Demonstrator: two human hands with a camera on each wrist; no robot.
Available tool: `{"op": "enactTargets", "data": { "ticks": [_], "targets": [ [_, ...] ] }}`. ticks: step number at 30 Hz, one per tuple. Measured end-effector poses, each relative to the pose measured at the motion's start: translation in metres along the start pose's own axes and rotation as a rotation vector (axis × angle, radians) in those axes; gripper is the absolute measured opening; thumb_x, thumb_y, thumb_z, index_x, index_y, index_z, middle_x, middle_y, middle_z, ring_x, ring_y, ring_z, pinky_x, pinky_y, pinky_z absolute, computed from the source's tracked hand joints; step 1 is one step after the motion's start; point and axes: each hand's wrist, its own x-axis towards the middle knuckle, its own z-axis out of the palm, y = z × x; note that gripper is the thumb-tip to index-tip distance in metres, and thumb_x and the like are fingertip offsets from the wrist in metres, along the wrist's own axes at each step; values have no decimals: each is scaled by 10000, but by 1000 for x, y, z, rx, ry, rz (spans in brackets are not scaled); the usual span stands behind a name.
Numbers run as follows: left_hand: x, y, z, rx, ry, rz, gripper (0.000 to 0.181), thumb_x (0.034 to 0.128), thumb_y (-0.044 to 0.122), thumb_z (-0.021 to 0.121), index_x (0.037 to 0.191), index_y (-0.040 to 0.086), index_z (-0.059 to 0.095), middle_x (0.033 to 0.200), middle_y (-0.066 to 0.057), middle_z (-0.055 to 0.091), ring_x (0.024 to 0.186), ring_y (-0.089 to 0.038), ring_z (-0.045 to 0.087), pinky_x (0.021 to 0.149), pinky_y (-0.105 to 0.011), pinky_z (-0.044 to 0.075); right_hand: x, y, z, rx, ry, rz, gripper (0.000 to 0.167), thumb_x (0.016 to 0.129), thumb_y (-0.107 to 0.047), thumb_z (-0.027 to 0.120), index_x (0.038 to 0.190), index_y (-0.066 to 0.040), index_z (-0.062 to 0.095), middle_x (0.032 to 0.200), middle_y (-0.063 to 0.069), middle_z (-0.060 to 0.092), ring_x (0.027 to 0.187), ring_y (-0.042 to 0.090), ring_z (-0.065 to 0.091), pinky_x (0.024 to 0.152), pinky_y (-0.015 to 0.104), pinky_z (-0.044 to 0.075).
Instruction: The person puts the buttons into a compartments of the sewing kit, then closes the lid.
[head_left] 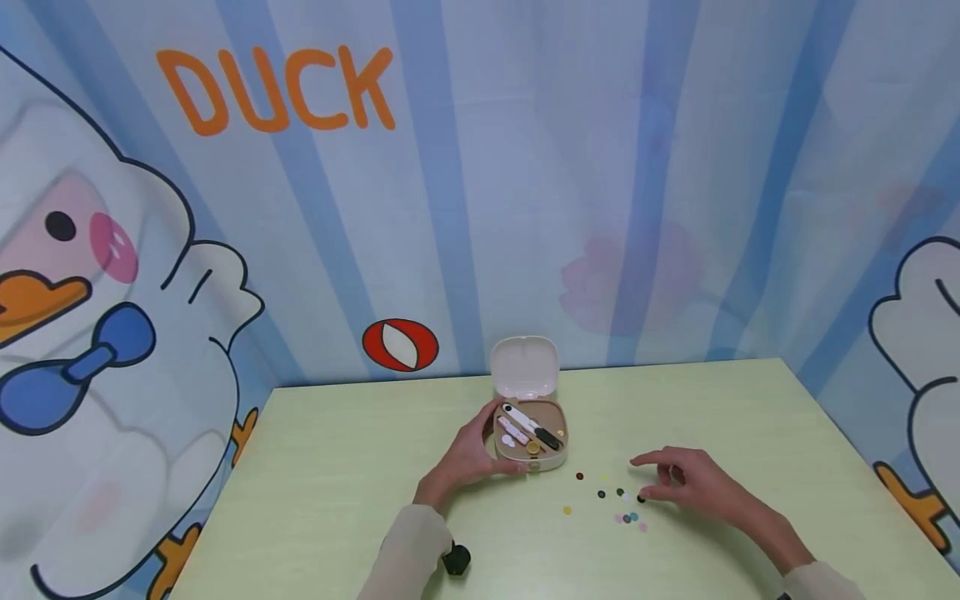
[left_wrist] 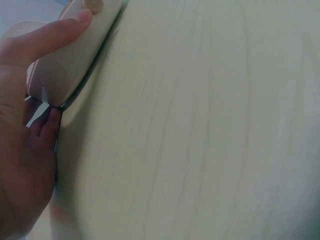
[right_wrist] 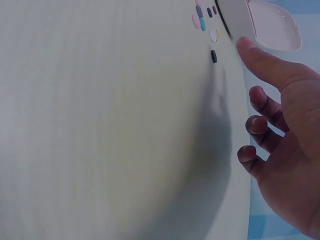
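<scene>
A small beige box [head_left: 553, 462] stands on the table with its pinkish lid [head_left: 525, 365] raised at the back. My left hand [head_left: 467, 457] grips it from the left, thumb along the front near a round catch [left_wrist: 93, 5]. Inside lie a white-and-black slim tool [head_left: 532, 426], a pale pink piece [head_left: 513, 431] and a gold round piece [head_left: 532, 447]. To the right, my right hand [head_left: 693, 482] hovers with loosely bent fingers and holds nothing visible. Its thumb is nearest a black button-like disc [right_wrist: 214, 56], apart from it in the right wrist view.
Several small coloured discs lie scattered between the box and my right hand, among them a dark red one [head_left: 580, 476], a yellow one [head_left: 567, 510] and a blue one [head_left: 633, 517]. A printed curtain [head_left: 510, 208] hangs behind the pale wooden table [head_left: 337, 483].
</scene>
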Motion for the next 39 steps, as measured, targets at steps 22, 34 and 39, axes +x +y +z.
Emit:
{"op": "enactTargets", "data": {
  "ticks": [22, 34, 39],
  "targets": [
    [-2, -2, 1, -22, 12, 5, 1196, 716, 335, 978, 1656, 187, 254, 1656, -29, 358, 1495, -230, 380, 1231, -418, 323, -10, 6, 14, -25, 13, -38, 101, 911, -134, 807, 1009, -150, 823, 765, -144, 582, 642, 4, 452, 530, 194, 426],
    [0, -2, 2, -21, 15, -12, 1205, 707, 389, 979, 1658, 239, 254, 1651, 16, 365, 1491, -207, 384, 1231, -416, 321, -4, 0, 11, -43, -50, 40, 90, 914, -139, 809, 925, -206, 750, 717, -141, 516, 655, 6, 457, 569, 219, 415],
    [0, -2, 2, -7, 9, -30, 1203, 708, 420, 973, 1657, 275, 248, 1656, 46, 354, 1497, -183, 373, 1229, -396, 321, -1, -4, 9, -39, -68, 63, 94, 916, -142, 807, 910, -207, 739, 692, -134, 495, 637, 5, 440, 566, 219, 396]
  ]
}}
